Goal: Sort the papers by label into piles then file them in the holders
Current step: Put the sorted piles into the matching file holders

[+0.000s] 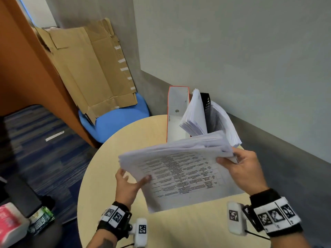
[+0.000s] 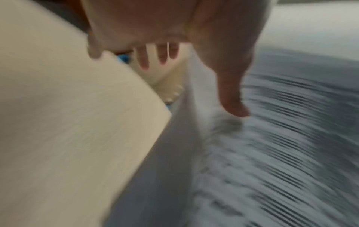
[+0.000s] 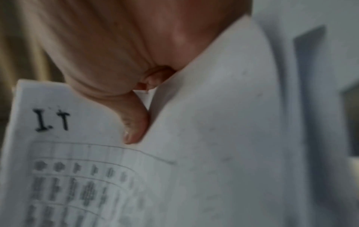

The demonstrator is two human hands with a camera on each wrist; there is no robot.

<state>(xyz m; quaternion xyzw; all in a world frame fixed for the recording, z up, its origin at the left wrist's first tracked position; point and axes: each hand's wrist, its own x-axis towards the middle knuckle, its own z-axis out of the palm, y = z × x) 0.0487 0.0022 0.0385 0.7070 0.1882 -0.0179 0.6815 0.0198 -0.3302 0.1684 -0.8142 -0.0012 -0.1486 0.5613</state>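
- A thick stack of papers (image 1: 180, 169) is held up above the round pale desk (image 1: 114, 140), tilted, its top sheet showing a printed table.
- The right hand (image 1: 245, 169) grips the stack's right edge: the thumb lies on the top sheet and the fingers curl underneath. The right wrist view shows that thumb (image 3: 134, 122) pressed on a sheet marked "I.T" by hand in its corner.
- The left hand (image 1: 127, 185) is at the stack's lower left corner, its grip loose. The thumb touches the top sheet near the edge and the fingers are spread straight by the underside; the blurred left wrist view shows those fingers (image 2: 233, 95) extended, not curled round the paper.
- At the far edge of the desk, by the wall, stands a white holder with a red rim (image 1: 177, 111), upright; no sheets show in the part of it in view.
- Just right of it a black mesh holder (image 1: 206, 106) stands between 2 bundles of filed sheets (image 1: 194, 115); which bundle sits in which holder I cannot tell.
- Behind the desk, a blue chair (image 1: 114, 120) carries flattened cardboard (image 1: 89, 68) leaning on the wall.
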